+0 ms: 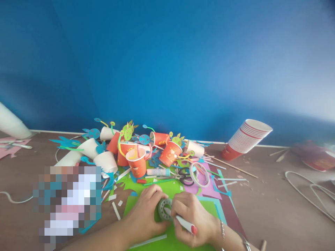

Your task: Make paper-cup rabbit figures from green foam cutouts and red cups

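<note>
My left hand point(148, 206) curls its fingers round the side of a small grey-green ring with holes in its face point(162, 211), which looks like a tape roll. Gripped in my right hand point(193, 213) is a white marker point(184, 223) with a red end. Its other end reaches over the middle of the ring; whether it touches cannot be seen. Both hands are over green paper point(132, 204). Just beyond lie a clear tape roll point(193, 173), scissors point(186, 176) and a glue stick point(158, 172).
Decorated paper cups, such as an orange one point(137, 165) and a white one point(106, 164), crowd the back. A leaning cup stack point(247, 137) stands right of them. Purple paper point(204, 188), straws, scraps and a white cable point(300, 193) lie about. A blurred-out patch covers the left.
</note>
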Action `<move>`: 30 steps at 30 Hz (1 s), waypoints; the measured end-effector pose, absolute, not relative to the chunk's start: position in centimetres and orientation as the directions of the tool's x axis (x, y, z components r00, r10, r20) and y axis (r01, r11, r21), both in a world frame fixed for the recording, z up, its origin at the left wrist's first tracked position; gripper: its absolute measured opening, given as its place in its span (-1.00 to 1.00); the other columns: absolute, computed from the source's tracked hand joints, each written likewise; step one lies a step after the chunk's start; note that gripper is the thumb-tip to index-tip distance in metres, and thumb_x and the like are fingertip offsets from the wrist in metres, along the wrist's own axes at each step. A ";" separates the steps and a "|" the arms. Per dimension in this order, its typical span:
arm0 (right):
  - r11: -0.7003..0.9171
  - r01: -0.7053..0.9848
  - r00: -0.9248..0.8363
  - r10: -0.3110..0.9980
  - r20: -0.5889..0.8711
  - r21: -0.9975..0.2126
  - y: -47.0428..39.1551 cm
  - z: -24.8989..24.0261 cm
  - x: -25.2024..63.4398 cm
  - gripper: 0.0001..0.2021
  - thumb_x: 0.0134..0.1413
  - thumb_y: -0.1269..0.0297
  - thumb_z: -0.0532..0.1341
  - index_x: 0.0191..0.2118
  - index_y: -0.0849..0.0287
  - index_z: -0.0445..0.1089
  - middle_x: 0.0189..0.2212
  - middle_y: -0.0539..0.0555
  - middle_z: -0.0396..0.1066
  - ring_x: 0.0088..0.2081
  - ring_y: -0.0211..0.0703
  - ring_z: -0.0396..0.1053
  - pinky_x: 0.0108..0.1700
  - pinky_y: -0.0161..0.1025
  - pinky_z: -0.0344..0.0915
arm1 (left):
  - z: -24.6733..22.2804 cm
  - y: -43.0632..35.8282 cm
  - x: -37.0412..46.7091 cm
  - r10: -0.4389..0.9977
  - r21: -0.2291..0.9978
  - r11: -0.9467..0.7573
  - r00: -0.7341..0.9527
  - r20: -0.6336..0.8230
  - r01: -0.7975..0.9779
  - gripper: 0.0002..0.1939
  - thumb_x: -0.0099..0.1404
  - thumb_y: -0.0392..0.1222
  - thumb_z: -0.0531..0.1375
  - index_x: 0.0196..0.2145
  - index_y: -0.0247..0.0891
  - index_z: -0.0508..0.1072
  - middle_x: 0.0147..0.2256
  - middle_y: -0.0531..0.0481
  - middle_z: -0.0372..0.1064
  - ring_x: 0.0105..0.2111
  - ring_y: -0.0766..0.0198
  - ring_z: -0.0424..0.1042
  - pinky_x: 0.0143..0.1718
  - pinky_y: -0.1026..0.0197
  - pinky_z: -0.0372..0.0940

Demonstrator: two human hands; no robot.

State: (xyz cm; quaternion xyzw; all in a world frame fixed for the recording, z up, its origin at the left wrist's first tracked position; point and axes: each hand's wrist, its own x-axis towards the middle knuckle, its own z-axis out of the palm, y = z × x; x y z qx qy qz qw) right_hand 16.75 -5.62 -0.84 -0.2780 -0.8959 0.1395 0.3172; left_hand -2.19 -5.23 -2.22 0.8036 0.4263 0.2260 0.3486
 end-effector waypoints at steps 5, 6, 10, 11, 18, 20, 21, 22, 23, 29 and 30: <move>0.822 0.413 -0.662 0.566 0.491 -0.391 -5.7 -0.9 16.7 -0.80 -0.23 0.45 0.02 -0.38 0.06 0.06 -0.59 -0.09 0.14 -0.59 -0.22 0.06 -0.52 -0.27 -0.08 | -2.0 -5.3 -2.2 0.843 0.757 -0.375 0.537 0.038 0.535 -0.63 -0.02 -0.26 0.30 -0.21 -0.13 0.36 -0.20 0.01 0.22 -0.16 0.14 0.29 -0.11 0.14 0.24; 0.825 0.415 -0.665 0.563 0.490 -0.385 -5.7 -0.9 16.7 -0.80 -0.23 0.45 0.02 -0.38 0.06 0.06 -0.59 -0.09 0.14 -0.59 -0.22 0.05 -0.52 -0.27 -0.08 | -2.1 -5.3 -2.2 0.844 0.759 -0.372 0.536 0.036 0.535 -0.63 -0.02 -0.25 0.31 -0.21 -0.13 0.36 -0.20 0.01 0.22 -0.16 0.14 0.28 -0.11 0.14 0.24; 0.834 0.424 -0.685 0.551 0.477 -0.354 -5.7 -1.1 16.7 -0.81 -0.23 0.44 0.02 -0.40 0.06 0.06 -0.60 -0.08 0.14 -0.59 -0.21 0.03 -0.52 -0.26 -0.10 | -2.3 -5.3 -2.1 0.847 0.765 -0.366 0.530 0.039 0.530 -0.63 -0.03 -0.24 0.31 -0.21 -0.15 0.36 -0.20 0.01 0.21 -0.16 0.15 0.28 -0.09 0.13 0.22; 0.838 0.423 -0.691 0.544 0.475 -0.345 -5.7 -1.2 16.7 -0.81 -0.23 0.44 0.03 -0.40 0.06 0.05 -0.60 -0.08 0.14 -0.59 -0.21 0.02 -0.53 -0.25 -0.11 | -2.3 -5.3 -2.1 0.848 0.765 -0.367 0.528 0.041 0.529 -0.63 -0.03 -0.25 0.31 -0.21 -0.15 0.36 -0.20 0.01 0.20 -0.16 0.15 0.28 -0.09 0.14 0.22; 0.873 0.430 -0.730 0.487 0.479 -0.232 -5.8 -0.7 16.3 -0.79 -0.27 0.47 0.02 -0.42 0.06 0.05 -0.63 -0.06 0.18 -0.62 -0.19 0.03 -0.55 -0.23 -0.14 | -2.4 -5.2 -2.1 0.843 0.764 -0.394 0.531 0.079 0.512 -0.61 -0.05 -0.26 0.29 -0.21 -0.14 0.36 -0.21 0.02 0.21 -0.19 0.17 0.27 -0.12 0.16 0.22; 0.873 0.450 -0.741 0.483 0.466 -0.189 -5.9 -0.5 16.2 -0.79 -0.29 0.48 0.02 -0.43 0.06 0.04 -0.64 -0.05 0.20 -0.61 -0.18 0.06 -0.55 -0.22 -0.14 | -2.4 -5.2 -2.1 0.843 0.756 -0.399 0.532 0.080 0.519 -0.60 -0.06 -0.26 0.30 -0.20 -0.15 0.36 -0.21 0.01 0.22 -0.18 0.16 0.27 -0.11 0.14 0.22; 0.871 0.462 -0.744 0.484 0.461 -0.167 -6.0 -0.4 16.1 -0.79 -0.30 0.49 0.02 -0.45 0.06 0.04 -0.65 -0.04 0.21 -0.62 -0.17 0.06 -0.56 -0.22 -0.15 | -2.4 -5.1 -2.1 0.843 0.751 -0.401 0.532 0.079 0.525 -0.60 -0.06 -0.25 0.30 -0.21 -0.15 0.36 -0.21 0.00 0.22 -0.18 0.15 0.27 -0.11 0.13 0.21; 0.868 0.473 -0.747 0.485 0.456 -0.148 -6.1 -0.4 16.0 -0.79 -0.31 0.49 0.02 -0.46 0.06 0.04 -0.65 -0.04 0.21 -0.62 -0.17 0.06 -0.56 -0.22 -0.15 | -2.5 -5.1 -2.1 0.844 0.745 -0.403 0.531 0.078 0.531 -0.60 -0.07 -0.25 0.30 -0.21 -0.16 0.36 -0.21 0.00 0.22 -0.18 0.15 0.27 -0.12 0.13 0.21; 0.865 0.483 -0.749 0.487 0.449 -0.133 -6.1 -0.3 15.9 -0.80 -0.32 0.49 0.02 -0.47 0.06 0.05 -0.66 -0.04 0.22 -0.62 -0.18 0.06 -0.56 -0.22 -0.16 | -2.5 -5.1 -2.1 0.844 0.739 -0.407 0.530 0.079 0.537 -0.60 -0.07 -0.25 0.30 -0.21 -0.16 0.36 -0.21 0.00 0.22 -0.18 0.15 0.27 -0.12 0.12 0.20; 0.818 0.564 -0.758 0.567 0.324 -0.112 -6.2 0.2 15.3 -0.88 -0.30 0.46 0.04 -0.51 0.11 0.16 -0.64 0.01 0.27 -0.62 -0.19 0.11 -0.56 -0.21 -0.14 | -2.7 -5.0 -2.1 0.842 0.704 -0.431 0.532 0.089 0.564 -0.55 -0.11 -0.22 0.33 -0.21 -0.15 0.36 -0.23 0.03 0.23 -0.19 0.16 0.26 -0.15 0.13 0.16; 0.802 0.586 -0.751 0.591 0.294 -0.116 -6.2 0.4 15.1 -0.90 -0.30 0.45 0.05 -0.51 0.12 0.18 -0.63 0.02 0.28 -0.61 -0.19 0.12 -0.56 -0.21 -0.14 | -2.7 -5.0 -2.1 0.842 0.698 -0.434 0.532 0.089 0.570 -0.56 -0.11 -0.20 0.34 -0.21 -0.14 0.36 -0.23 0.03 0.23 -0.20 0.16 0.26 -0.16 0.13 0.15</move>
